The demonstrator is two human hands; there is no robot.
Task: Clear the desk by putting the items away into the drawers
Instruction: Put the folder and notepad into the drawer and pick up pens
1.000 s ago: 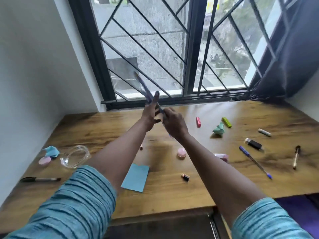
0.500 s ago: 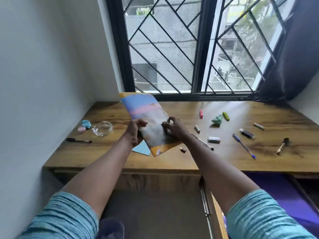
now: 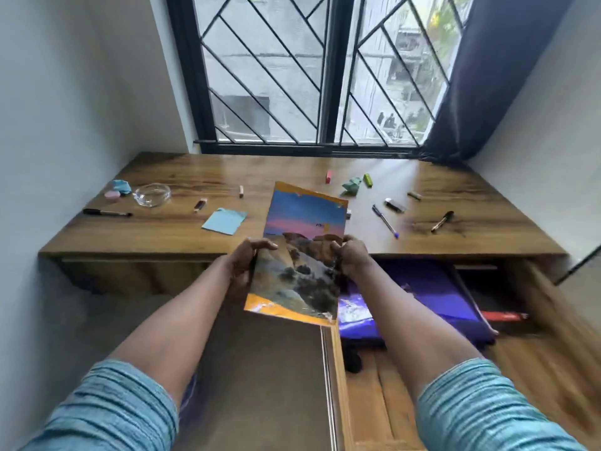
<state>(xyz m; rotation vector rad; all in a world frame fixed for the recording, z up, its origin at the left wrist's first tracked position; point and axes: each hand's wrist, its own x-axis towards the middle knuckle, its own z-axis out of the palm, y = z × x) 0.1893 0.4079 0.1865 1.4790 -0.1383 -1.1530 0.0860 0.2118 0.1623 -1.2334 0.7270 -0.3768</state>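
A thin booklet (image 3: 300, 242) with a landscape picture and orange border hangs flat in the air over the desk's front edge. My left hand (image 3: 244, 260) grips its left side and my right hand (image 3: 349, 257) grips its right side. Below my right arm an open wooden drawer (image 3: 533, 307) is pulled out, with purple items (image 3: 432, 288) and something red (image 3: 500, 317) inside. On the wooden desk (image 3: 169, 229) lie a blue sticky pad (image 3: 224, 220), a black marker (image 3: 107, 212), a blue pen (image 3: 385, 220), a black pen (image 3: 442, 221) and several small pieces.
A glass dish (image 3: 152, 194), a pink eraser (image 3: 112, 195) and crumpled blue paper (image 3: 121, 186) sit at the desk's left end. Crumpled green paper (image 3: 352, 185), a red (image 3: 329, 176) and a green highlighter (image 3: 367, 180) lie near the barred window. A dark curtain (image 3: 487, 76) hangs at right.
Both hands have drawn the booklet from above the desk back toward me and lower, past the front edge. The view has pulled back, and the open drawer shows at lower right.
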